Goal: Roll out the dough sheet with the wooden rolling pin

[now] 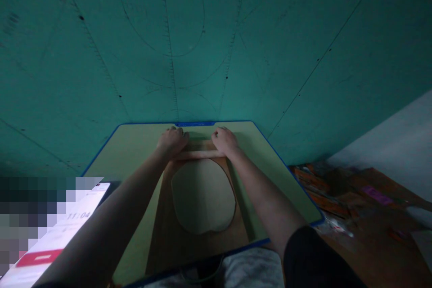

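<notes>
A pale wooden rolling pin (pixel 200 155) lies crosswise near the far end of a brown wooden board (pixel 170 240). My left hand (pixel 173 138), fingers curled, is at the pin's left end. At the right end, my right hand (pixel 223 138) is closed in the same way. Both hands cover the pin's ends, so the exact grip is partly hidden. On the board, just on my side of the pin, a flat, roughly round sheet of dough (pixel 204 198) is spread out, with a small notch in its near edge.
Under the board is a pale yellow-green table (pixel 135 144) with blue edging, against a green marked wall (pixel 209 54). A lit phone (pixel 79 216) showing 11:04 stands at the lower left, partly behind my left forearm. Cardboard and clutter (pixel 354 193) lie at the right.
</notes>
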Demonstrator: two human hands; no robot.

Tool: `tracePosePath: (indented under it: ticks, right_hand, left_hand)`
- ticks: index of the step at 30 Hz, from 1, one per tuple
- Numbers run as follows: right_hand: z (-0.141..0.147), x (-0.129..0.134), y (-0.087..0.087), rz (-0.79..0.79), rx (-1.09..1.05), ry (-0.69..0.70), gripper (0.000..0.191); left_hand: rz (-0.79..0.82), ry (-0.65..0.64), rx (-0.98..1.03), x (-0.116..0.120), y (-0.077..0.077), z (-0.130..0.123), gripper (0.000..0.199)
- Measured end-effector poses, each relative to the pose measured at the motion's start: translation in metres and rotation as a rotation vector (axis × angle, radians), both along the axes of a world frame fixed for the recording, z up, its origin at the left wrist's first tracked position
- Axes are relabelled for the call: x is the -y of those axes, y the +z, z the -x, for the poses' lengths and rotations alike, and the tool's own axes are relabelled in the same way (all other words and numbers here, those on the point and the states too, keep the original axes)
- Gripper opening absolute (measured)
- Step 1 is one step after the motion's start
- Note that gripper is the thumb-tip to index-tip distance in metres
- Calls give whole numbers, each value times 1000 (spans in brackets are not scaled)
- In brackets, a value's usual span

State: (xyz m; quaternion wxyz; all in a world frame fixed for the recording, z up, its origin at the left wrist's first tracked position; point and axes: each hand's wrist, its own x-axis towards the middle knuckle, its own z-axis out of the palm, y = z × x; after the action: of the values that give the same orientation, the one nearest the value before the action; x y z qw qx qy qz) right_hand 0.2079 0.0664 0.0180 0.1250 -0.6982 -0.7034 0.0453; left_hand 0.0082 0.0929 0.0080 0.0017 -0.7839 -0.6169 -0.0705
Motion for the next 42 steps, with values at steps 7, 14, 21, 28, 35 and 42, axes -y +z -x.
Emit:
tracePosePath:
  ticks: [7,14,21,28,35,42]
  right_hand:
    - [-3,9,-3,51,-22,23,35]
    - [-7,57,-1,148,-42,88,51]
    - [-15,100,0,192,8,226,56]
    - [-30,187,-5,-47,52,296,63]
    - [-41,235,-16,-152,50,294,57]
    - [-33,137,1,85,68,238,65]
  left_hand:
    - [1,-48,-83,25,9,-1,45]
    - [-70,-122,-122,98,9,1,48]
    - [-202,-73,-99,151,1,-10,69]
    - [-328,-301,-12,216,-18,4,66]
    - [-377,-463,-27,237,-28,21,74]
    - [-223,-408,-70,155,-5,3,75]
